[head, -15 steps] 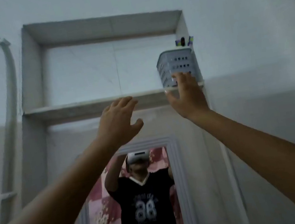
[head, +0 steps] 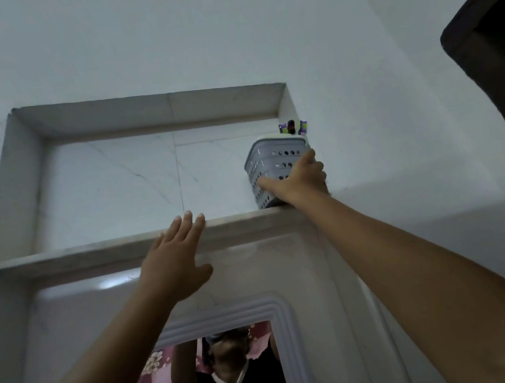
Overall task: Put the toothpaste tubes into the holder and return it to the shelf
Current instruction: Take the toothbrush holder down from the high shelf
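Holder (head: 274,167) first: the grey perforated toothpaste holder stands on the shelf (head: 103,246) at its right end, tucked against the right wall of the tiled niche, and the ends of what look like toothpaste tubes (head: 293,127) poke above its rim, purple and green with a dark cap between them. Your right hand (head: 300,178) is on the holder's front face, thumb lying across the left of the perforated side and fingers (head: 307,157) reaching up the right corner, so it is spread and wrapped around the holder rather than pinched; whether you are bearing its weight or only touching it cannot be told, since the base reads as resting on the shelf. Your left hand (head: 174,263) is well to the left of the holder, flat and open against the shelf's front lip, fingertips just at the edge, holding nothing. Judging by how things lie, the tubes are loaded and you are at the last step, seating the holder on the shelf. Next you need only make sure the base sits fully on the shelf, away from the front edge, then loosen the right hand straight off without dragging the holder forward. Watch the tubes, which stand tall and could tip if the holder is jolted. Below the shelf a mirror (head: 222,380) shows your raised arms.
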The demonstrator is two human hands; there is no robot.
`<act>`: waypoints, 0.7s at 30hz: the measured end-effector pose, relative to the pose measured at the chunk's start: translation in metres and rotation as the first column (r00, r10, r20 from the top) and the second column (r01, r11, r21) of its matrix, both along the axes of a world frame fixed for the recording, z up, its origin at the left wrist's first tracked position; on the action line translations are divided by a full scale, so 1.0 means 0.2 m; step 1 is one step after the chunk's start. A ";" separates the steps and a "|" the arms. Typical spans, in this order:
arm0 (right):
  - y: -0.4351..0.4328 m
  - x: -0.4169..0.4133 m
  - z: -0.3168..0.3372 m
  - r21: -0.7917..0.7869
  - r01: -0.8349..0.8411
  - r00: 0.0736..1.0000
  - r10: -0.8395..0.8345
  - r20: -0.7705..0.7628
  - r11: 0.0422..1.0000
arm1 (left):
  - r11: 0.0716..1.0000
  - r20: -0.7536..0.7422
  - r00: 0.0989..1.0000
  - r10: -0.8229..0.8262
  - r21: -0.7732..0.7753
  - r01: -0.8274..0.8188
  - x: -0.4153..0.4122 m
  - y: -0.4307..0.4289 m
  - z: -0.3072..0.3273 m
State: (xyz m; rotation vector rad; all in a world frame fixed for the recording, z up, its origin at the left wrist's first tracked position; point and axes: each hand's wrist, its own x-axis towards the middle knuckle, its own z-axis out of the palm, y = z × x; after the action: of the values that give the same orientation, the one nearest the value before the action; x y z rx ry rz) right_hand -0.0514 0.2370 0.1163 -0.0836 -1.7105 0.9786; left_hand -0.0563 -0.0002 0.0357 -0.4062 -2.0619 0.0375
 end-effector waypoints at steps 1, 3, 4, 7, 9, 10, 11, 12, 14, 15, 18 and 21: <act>0.00 0.03 0.00 -0.026 -0.039 0.999 0.039 -0.032 0.999 | 1.000 0.033 0.999 0.003 0.004 -0.003 0.03 0.01 0.02; 0.00 0.11 -0.01 -0.061 -0.159 0.984 0.154 -0.084 0.985 | 0.995 0.133 0.989 -0.064 0.079 0.053 0.12 0.03 0.06; -0.01 0.15 -0.01 -0.066 -0.240 0.968 0.233 -0.098 0.969 | 0.976 0.194 0.968 -0.160 0.179 0.126 0.18 0.04 0.07; -0.02 0.30 -0.07 -0.053 -0.450 0.890 0.443 -0.106 0.892 | 0.733 0.227 0.759 -0.610 0.525 0.432 0.32 0.07 0.07; -0.02 0.39 -0.15 -0.050 -0.548 0.835 0.544 -0.084 0.835 | 0.505 0.110 0.610 -0.785 0.685 0.526 0.39 0.09 0.04; -0.03 0.44 -0.21 -0.057 -0.604 0.797 0.600 -0.067 0.795 | 0.410 0.048 0.562 -0.826 0.735 0.540 0.42 0.09 0.01; -0.03 0.47 -0.28 -0.064 -0.652 0.758 0.652 -0.032 0.755 | 0.334 -0.001 0.524 -0.852 0.770 0.545 0.44 0.10 -0.03; -0.03 0.51 -0.36 -0.071 -0.694 0.717 0.697 0.019 0.716 | 0.275 -0.033 0.489 -0.872 0.792 0.545 0.46 0.11 -0.08; -0.03 0.55 -0.56 -0.097 -0.764 0.626 0.770 0.127 0.637 | 0.210 -0.046 0.436 -0.899 0.827 0.521 0.49 0.15 -0.23; -0.03 0.54 -0.67 -0.117 -0.790 0.581 0.795 0.174 0.602 | 0.194 -0.040 0.423 -0.905 0.846 0.496 0.50 0.16 -0.33; -0.03 0.49 -1.09 -0.208 -0.820 0.479 0.839 0.259 0.533 | 0.155 0.003 0.378 -0.926 0.914 0.374 0.51 0.18 -0.70; -0.04 0.37 -1.58 -0.275 -0.817 0.441 0.856 0.271 0.508 | 0.147 0.065 0.306 -0.950 0.957 0.252 0.48 0.14 -1.15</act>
State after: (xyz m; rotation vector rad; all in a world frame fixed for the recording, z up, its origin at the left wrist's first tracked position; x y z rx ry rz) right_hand 0.0217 0.2292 -0.1999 0.6409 -2.0800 1.9051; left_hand 0.0396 0.0288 -0.1939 -0.8064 -2.0067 -2.0066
